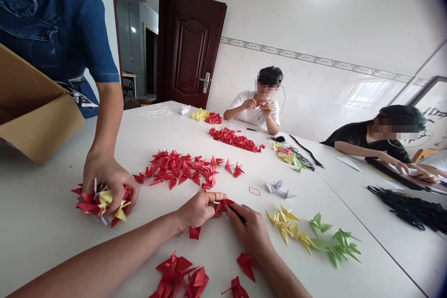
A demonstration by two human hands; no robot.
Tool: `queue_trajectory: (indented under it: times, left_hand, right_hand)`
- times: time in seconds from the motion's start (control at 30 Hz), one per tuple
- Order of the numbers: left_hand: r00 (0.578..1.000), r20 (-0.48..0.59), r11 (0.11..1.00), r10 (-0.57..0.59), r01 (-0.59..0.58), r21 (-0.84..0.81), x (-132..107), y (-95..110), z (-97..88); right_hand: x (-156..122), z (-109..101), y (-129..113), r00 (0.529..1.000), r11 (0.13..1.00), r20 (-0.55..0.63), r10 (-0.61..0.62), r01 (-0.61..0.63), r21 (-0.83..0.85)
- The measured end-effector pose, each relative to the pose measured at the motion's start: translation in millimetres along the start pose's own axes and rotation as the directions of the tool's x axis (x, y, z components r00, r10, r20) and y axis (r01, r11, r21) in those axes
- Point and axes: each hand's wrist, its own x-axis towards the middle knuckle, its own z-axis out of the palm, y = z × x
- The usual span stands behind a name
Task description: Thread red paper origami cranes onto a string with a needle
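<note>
My left hand [199, 209] pinches a red paper crane [222, 205] at the middle of the white table [45, 228]. My right hand [249, 230] meets it from the right, fingers closed on the same crane, with a thin dark tool [236, 214] in its grip. Another red crane [194, 232] lies just under my left hand. Several more red cranes [181, 277] lie near the front edge.
A standing person's hand [108, 181] presses on a bunch of red and yellow cranes [101, 202] at left, beside a cardboard box [35, 111]. A red pile [181, 170], yellow and green cranes [314, 235], a red rubber band [254, 191]. Two seated people work at the far side.
</note>
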Motion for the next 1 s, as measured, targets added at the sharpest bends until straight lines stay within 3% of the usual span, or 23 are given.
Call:
queue_trajectory:
  times: [0.37, 0.7, 0.77, 0.87, 0.93, 1.0]
  left_hand:
    - [0.999, -0.001, 0.999, 0.036, -0.036, 0.015, 0, 1, 0.6]
    - [0.983, -0.181, 0.997, 0.042, -0.029, 0.074, 4, -6, -1.8]
    - [0.956, -0.264, 0.979, 0.129, -0.08, 0.187, 7, -5, -5.2]
    - [0.865, -0.341, 0.877, 0.367, -0.2, 0.437, 11, -4, -16.5]
    - [0.815, -0.345, 0.809, 0.466, -0.233, 0.54, 11, -3, -24.6]
    - [0.791, -0.328, 0.76, 0.516, -0.247, 0.601, 9, -4, -29.5]
  right_hand:
    - [0, -1, -3, 1.0, 1.0, -0.011, -0.013, 0.013, 0.008]
    - [1, -4, -4, 0.999, 0.997, -0.032, 0.044, -0.042, 0.062]
    - [0, -4, -1, 0.995, 0.992, -0.032, 0.095, -0.092, 0.089]
    - [-1, -2, 6, 0.981, 0.976, -0.018, 0.192, -0.189, 0.107]
    - [0, -1, 10, 0.975, 0.969, -0.024, 0.223, -0.219, 0.114]
    - [0, 0, 13, 0.968, 0.962, -0.025, 0.248, -0.243, 0.121]
